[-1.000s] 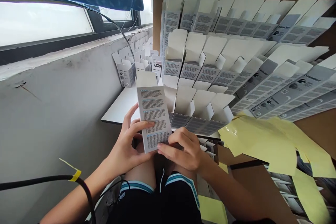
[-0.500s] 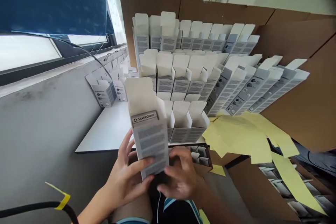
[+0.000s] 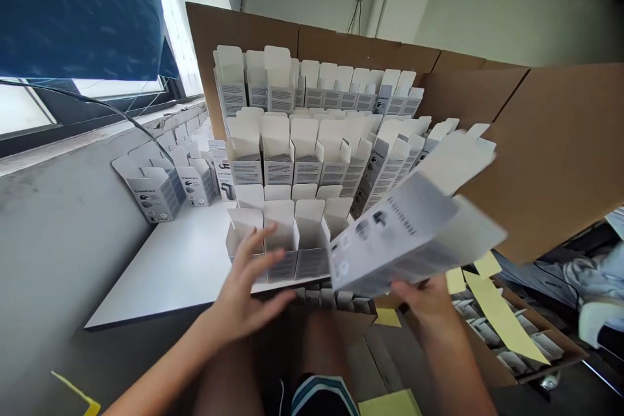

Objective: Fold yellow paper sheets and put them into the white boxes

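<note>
Looking at the carton [image 3: 390, 227] first: it's up in the air in front of the stand of boxes, tilted, flaps open toward the upper right, a bit blurred. The right hand [image 3: 429, 299] has it gripped low on its near side, thumb showing, other fingers mostly hidden. Left hand [image 3: 244, 292] is spread with nothing in it; can't tell if it brushes the front row [image 3: 283, 266] behind it.

Progress-wise, I'd call this one folded into shape but not closed, and not standing with the others. Can't see if anything's inside. The front row on the white table [image 3: 170, 279] looks about the same: upright, flaps up. Same deal with the rows behind and the boxes by the wall [image 3: 158, 198], so plenty are formed, while closed tops look scarce. Further out, the cardboard box [image 3: 550, 367] at lower right holds more cartons under yellow sheets [image 3: 507, 318]; their state's too small to judge.
</note>
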`<action>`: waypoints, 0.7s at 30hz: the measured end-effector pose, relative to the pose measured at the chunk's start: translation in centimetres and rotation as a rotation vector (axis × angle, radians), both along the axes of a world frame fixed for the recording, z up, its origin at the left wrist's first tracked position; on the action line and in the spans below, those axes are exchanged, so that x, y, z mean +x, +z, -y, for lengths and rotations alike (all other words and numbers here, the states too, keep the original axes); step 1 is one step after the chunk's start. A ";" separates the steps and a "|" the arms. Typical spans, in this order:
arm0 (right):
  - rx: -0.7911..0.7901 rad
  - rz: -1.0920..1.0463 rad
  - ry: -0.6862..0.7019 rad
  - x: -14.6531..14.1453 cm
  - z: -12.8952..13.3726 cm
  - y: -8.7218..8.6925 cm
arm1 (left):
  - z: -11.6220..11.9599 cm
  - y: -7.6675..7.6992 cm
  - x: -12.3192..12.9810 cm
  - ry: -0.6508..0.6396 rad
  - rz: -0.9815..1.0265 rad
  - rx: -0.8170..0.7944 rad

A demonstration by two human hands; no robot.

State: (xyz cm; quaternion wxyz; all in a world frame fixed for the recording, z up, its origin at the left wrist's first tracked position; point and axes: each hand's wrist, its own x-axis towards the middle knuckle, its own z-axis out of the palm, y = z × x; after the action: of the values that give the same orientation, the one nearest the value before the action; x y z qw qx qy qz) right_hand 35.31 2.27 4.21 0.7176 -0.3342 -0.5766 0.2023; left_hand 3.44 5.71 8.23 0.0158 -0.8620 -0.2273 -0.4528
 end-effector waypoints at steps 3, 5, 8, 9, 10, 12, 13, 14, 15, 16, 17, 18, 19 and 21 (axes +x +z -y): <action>0.065 0.010 -0.047 1.7 -3.5 4.4 | -4.2 2.1 -0.4 0.332 -0.091 0.017; 0.054 0.020 -0.007 1.1 -5.7 7.5 | -6.5 2.9 -1.0 0.470 -0.217 -0.028; 0.000 0.064 0.122 -2.1 -8.4 11.2 | -7.9 2.7 -1.7 0.539 -0.291 -0.059; -0.020 0.091 0.178 -3.4 -9.1 12.0 | -7.8 2.3 -1.9 0.545 -0.285 -0.046; -0.043 0.124 0.236 -4.8 -9.9 12.7 | -7.6 2.0 -1.9 0.551 -0.275 -0.031; -0.073 0.183 0.336 -7.6 -11.3 13.6 | -6.7 1.4 -1.9 0.557 -0.269 -0.018; -0.084 0.213 0.372 -8.9 -12.0 13.9 | -6.2 1.2 -1.9 0.554 -0.277 -0.018; -0.094 0.246 0.396 -10.1 -12.6 14.1 | -5.7 1.0 -1.8 0.550 -0.290 -0.020; -0.109 0.282 0.405 -11.2 -13.2 14.2 | -5.3 0.9 -1.8 0.545 -0.303 -0.024; -0.123 0.323 0.402 -12.2 -13.8 14.2 | -5.0 0.8 -1.8 0.540 -0.313 -0.028; -0.135 0.365 0.391 -13.1 -14.3 14.1 | -4.7 0.7 -1.8 0.535 -0.320 -0.031; -0.148 0.407 0.383 -13.9 -14.7 13.9 | -4.5 0.6 -1.8 0.530 -0.324 -0.033; -0.162 0.442 0.386 -14.6 -15.1 13.7 | -4.4 0.4 -1.8 0.523 -0.329 -0.036; -0.194 0.478 0.430 -15.7 -15.8 13.1 | -4.2 0.2 -2.0 0.510 -0.337 -0.043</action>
State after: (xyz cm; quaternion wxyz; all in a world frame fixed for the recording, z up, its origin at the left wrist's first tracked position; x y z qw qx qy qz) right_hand 19.60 18.02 17.29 0.4679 -0.3094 -0.7639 0.3192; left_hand 1.47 9.94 8.40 0.1481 -0.8403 -0.4402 -0.2798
